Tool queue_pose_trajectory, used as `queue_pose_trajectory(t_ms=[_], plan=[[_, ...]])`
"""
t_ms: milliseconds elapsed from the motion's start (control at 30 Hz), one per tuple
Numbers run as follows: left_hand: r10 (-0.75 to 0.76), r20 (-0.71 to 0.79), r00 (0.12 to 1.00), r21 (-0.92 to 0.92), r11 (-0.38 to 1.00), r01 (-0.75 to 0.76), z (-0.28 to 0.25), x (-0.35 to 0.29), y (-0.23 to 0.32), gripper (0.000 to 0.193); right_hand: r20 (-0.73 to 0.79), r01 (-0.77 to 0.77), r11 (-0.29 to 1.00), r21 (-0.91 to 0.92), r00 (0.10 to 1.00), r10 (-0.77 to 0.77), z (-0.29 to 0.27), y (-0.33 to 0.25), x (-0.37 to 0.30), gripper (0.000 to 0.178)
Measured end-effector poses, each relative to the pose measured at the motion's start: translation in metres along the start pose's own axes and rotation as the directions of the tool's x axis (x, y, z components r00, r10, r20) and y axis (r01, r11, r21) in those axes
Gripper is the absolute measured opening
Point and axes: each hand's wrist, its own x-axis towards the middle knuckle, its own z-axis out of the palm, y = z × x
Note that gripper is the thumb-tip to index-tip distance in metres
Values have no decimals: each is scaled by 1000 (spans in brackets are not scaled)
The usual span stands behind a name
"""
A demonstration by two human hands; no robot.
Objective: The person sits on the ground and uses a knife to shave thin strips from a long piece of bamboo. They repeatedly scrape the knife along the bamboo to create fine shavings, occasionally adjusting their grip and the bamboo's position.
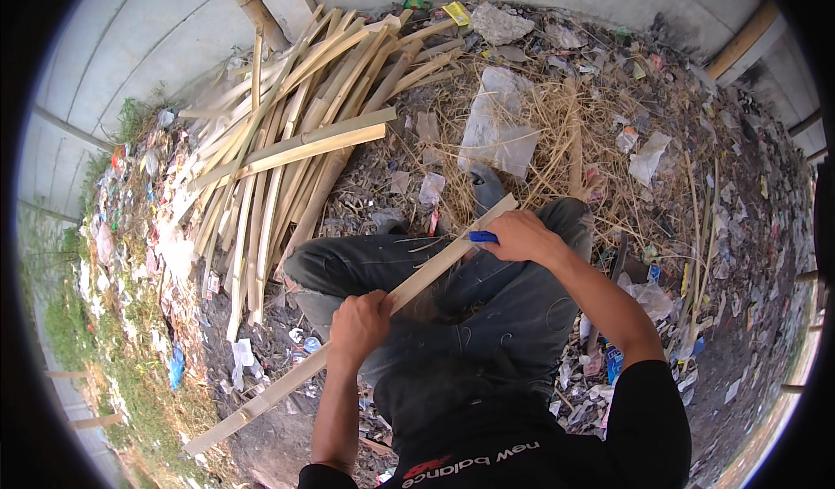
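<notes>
Strip (280,387) in tight-curled left hand (357,328)

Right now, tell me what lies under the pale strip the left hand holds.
Beneath the pale strip are the person's dark trousers and, toward its lower-left end, littered ground. What the strip and left hand cover cannot be seen.

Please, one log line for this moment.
left hand: grips long flat pale bamboo strip; right hand: holds small blue object near strip's far end; tan bamboo pile: ahead left
</notes>
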Motion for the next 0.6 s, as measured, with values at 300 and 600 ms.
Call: queue_pose_trajectory(t_ms=[300, 600], plan=[[47, 25, 999, -78, 996, -45, -15, 5, -3, 30, 504, -407, 630, 662, 863, 28, 0, 33, 1, 34], [-91, -59, 994, 85, 992, 96, -10, 5, -15, 33, -181, -100, 995, -4, 979, 97, -8, -20, -34, 24]])
